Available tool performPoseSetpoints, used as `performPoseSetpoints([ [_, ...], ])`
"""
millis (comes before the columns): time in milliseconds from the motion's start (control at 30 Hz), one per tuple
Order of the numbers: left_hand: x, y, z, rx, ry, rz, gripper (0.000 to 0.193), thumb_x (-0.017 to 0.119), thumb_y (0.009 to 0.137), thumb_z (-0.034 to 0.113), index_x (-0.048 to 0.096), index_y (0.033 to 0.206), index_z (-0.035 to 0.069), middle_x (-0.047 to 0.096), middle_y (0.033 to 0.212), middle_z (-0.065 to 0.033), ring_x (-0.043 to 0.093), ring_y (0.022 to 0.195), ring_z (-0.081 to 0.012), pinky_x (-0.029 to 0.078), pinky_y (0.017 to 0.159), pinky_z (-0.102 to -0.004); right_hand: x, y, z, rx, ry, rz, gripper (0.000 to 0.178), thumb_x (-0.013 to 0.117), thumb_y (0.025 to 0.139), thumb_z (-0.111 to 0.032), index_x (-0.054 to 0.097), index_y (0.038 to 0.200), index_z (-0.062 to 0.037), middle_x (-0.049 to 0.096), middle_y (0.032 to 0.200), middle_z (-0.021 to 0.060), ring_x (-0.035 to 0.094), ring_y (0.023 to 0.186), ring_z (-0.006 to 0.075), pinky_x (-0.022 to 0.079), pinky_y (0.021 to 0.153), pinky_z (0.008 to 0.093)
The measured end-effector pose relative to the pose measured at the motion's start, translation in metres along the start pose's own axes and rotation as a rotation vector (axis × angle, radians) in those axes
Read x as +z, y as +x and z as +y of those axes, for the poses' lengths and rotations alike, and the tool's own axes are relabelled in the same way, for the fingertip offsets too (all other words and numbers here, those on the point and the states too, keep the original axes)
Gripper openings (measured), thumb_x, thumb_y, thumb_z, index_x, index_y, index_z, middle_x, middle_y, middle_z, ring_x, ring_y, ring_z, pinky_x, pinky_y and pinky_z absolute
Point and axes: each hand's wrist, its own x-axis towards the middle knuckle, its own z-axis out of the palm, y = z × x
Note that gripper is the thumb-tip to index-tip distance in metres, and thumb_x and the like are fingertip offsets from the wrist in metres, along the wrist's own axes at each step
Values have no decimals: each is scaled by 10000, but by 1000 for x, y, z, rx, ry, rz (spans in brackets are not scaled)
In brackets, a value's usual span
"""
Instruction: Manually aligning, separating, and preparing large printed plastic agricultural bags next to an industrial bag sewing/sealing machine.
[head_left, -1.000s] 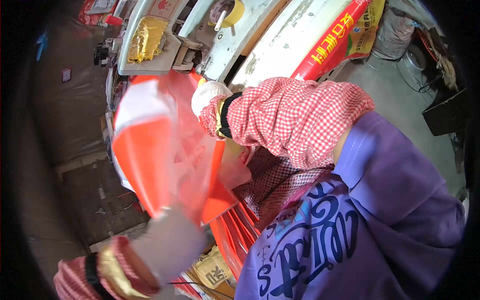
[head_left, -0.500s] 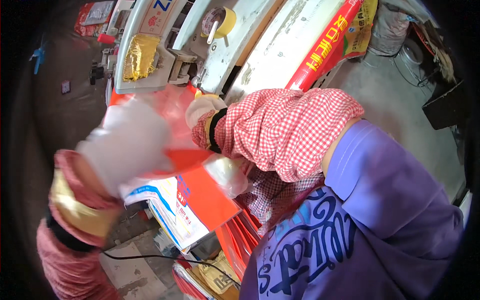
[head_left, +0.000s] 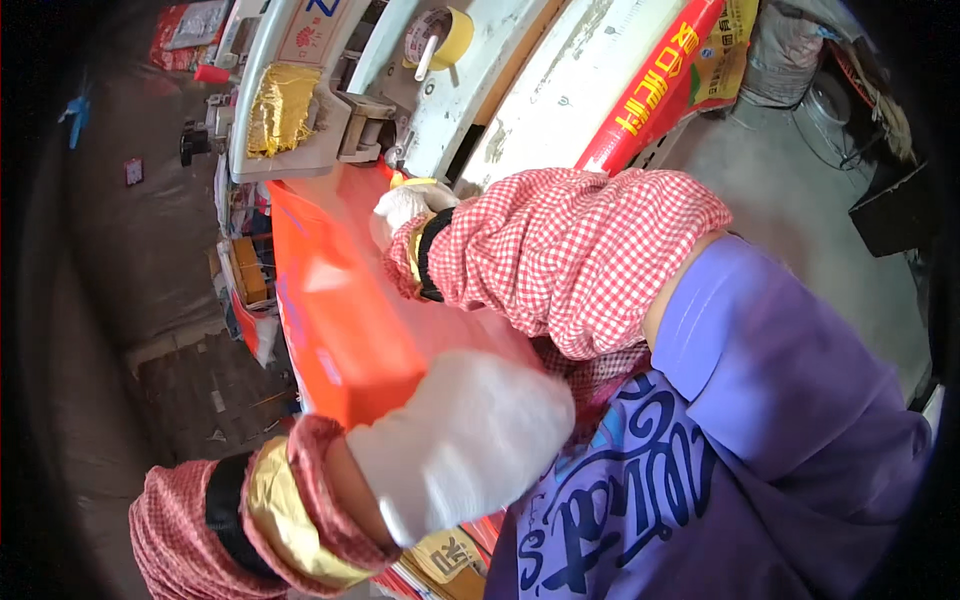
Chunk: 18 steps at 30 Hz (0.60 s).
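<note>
A red-orange plastic bag or sheet (head_left: 340,290) stretches from under the pale machine head (head_left: 330,100) toward my lap. My left hand (head_left: 460,430), in a white glove, lies over the near end of this plastic; its fingers are hidden or blurred. At the upper end, beside the machine bed, my right hand (head_left: 405,205) rests by the plastic's edge, also white-gloved. Its sleeve hides most of its fingers, so I cannot see what it grips. Red checked sleeve covers run up both forearms.
A yellow tape roll (head_left: 450,40) stands on the machine bed, with gold tape (head_left: 280,112) stuck to the machine head. To the right, a red and yellow printed sack (head_left: 650,90) lies on the worn white table (head_left: 540,100). Below my left hand are stacked bags (head_left: 445,555).
My left hand has swept down and right, toward my lap. The red-orange plastic now spreads out below the machine, covering the white printed bag seen before. My right hand has stayed nearly in place.
</note>
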Motion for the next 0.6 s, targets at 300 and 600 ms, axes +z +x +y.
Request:
performPoseSetpoints([
  [300, -5, -14, -37, -84, -110, 169, 215, 603, 747, 177, 557, 895, 28, 540, 662, -125, 555, 637, -325, 436, 555, -407, 24, 0, 0, 192, 772, -503, 262, 504, 817, -196, 503, 570, -108, 510, 542, 34, 517, 507, 208, 450, 526, 349],
  [600, -4, -88, -59, -231, -54, 234, 155, 694, 599, 216, 601, 653, 104, 532, 570, -49, 535, 548, -251, 415, 503, -357, 133, -47, -31, -218, 3547, -207, 199, 589, 682, -163, 662, 829, -51, 630, 705, 88, 608, 645, 226, 492, 549, 359],
])
